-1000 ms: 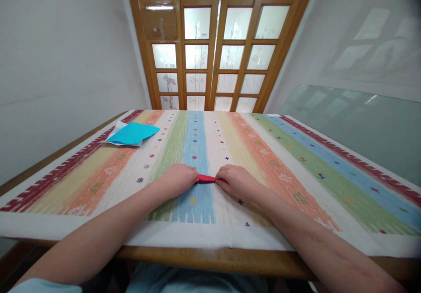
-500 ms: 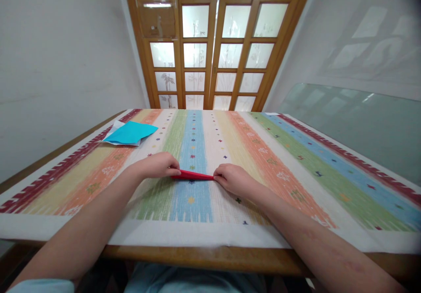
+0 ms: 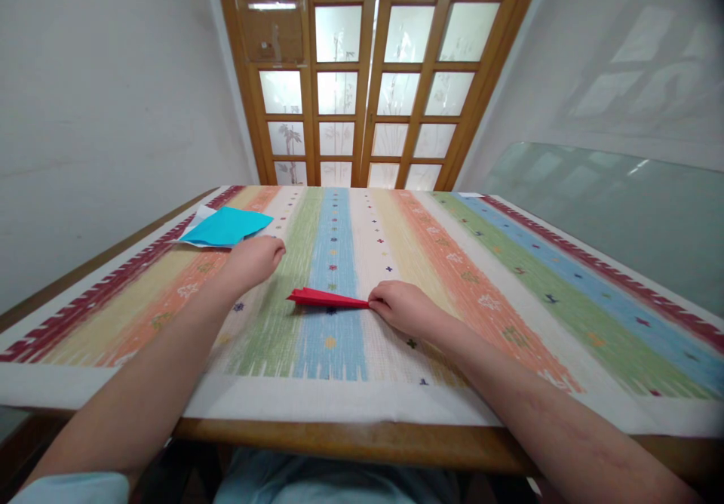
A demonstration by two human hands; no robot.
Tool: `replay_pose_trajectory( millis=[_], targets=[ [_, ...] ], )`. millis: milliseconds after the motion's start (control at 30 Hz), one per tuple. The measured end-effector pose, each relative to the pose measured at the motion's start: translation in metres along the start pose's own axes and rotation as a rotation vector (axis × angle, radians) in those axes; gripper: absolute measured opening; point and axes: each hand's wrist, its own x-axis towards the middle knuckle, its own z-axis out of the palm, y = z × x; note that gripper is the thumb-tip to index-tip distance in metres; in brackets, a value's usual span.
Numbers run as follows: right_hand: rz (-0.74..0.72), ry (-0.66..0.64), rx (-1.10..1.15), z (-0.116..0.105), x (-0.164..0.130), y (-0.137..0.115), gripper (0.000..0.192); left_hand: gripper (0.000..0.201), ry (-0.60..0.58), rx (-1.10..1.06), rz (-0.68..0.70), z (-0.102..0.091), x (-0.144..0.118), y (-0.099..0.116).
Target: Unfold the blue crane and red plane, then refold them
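Note:
A narrow strip of folded red paper point(image 3: 325, 299) lies over the blue stripe of the cloth, pleated and slightly fanned at its left end. My right hand point(image 3: 400, 308) pinches its thin right end between thumb and fingers. My left hand point(image 3: 257, 261) is off the red paper, up and to the left of it, with its fingers curled together and nothing visible in them. Just beyond that hand lie sheets of blue paper point(image 3: 226, 225) over white paper point(image 3: 197, 217).
A striped, patterned tablecloth point(image 3: 464, 278) covers the wooden table point(image 3: 351, 440). Grey walls stand at both sides, and a pale glass panel point(image 3: 611, 210) leans along the right. Wooden doors with frosted panes point(image 3: 339, 89) are at the far end.
My left hand has let go of the red paper's left end and moved up and left, toward the blue paper. The freed end has spread a little. My right hand keeps its hold.

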Motion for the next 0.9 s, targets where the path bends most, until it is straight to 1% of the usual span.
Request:
replay_pose_trajectory(
  millis=[33,67,100,167,200,233,300,333,400,500,700,900],
  targets=[
    [0.003,0.0,-0.002,0.0,0.0,0.0,0.027,0.033,0.169,0.049,0.011,-0.002,-0.004,0.01],
    [0.005,0.0,-0.002,0.001,0.001,0.0,0.026,0.033,0.288,0.063,0.061,-0.003,-0.008,0.023],
    [0.007,0.002,0.001,0.001,0.001,0.0,0.026,0.033,0.332,0.052,0.16,-0.002,-0.014,0.037],
    [0.006,0.01,0.004,0.002,0.002,0.001,0.024,0.029,0.27,0.042,0.419,0.006,-0.026,0.068],
    [0.004,0.014,0.002,0.003,0.002,0.001,0.023,0.027,0.222,0.045,0.511,0.013,-0.03,0.082],
    [0.003,0.017,-0.002,0.003,0.002,0.001,0.023,0.025,0.18,0.051,0.574,0.022,-0.033,0.094],
    [0.006,0.014,-0.012,0.002,0.002,0.001,0.023,0.024,0.109,0.077,0.609,0.041,-0.034,0.108],
    [0.01,0.008,-0.016,0.002,0.002,0.001,0.024,0.024,0.089,0.094,0.605,0.05,-0.032,0.111],
    [0.018,-0.009,-0.022,0.001,0.002,0.001,0.025,0.026,0.039,0.116,0.605,0.065,-0.026,0.111],
    [0.021,-0.023,-0.012,-0.001,0.002,0.0,0.025,0.027,-0.006,0.084,0.556,0.077,-0.015,0.104],
    [0.065,-0.03,0.06,-0.003,0.003,0.003,0.023,0.034,-0.019,-0.043,0.493,0.081,-0.01,0.099],
    [0.082,-0.06,0.064,-0.01,0.002,0.011,0.022,0.042,-0.048,-0.061,0.486,0.084,-0.004,0.091]
  ],
)
